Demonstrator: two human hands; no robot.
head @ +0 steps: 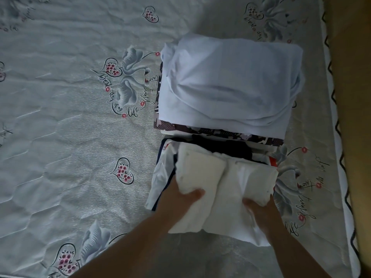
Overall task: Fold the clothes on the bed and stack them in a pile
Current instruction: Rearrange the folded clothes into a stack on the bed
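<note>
A folded white garment [226, 183] lies on a near stack of folded clothes [160, 177] with dark and patterned layers under it. My left hand [180, 199] grips the garment's left side, thumb on top. My right hand [259, 209] grips its right side, thumb on top, fingers hidden under the cloth. Just beyond stands a second pile, topped by a folded pale blue garment [230, 83] over a dark dotted patterned piece [220, 133].
The bed cover [70, 137] is grey, quilted, printed with swans and hearts, and spreads wide to the left. The bed's right edge [337, 137] has a wavy black trim, with a brown floor strip [357, 97] beyond it.
</note>
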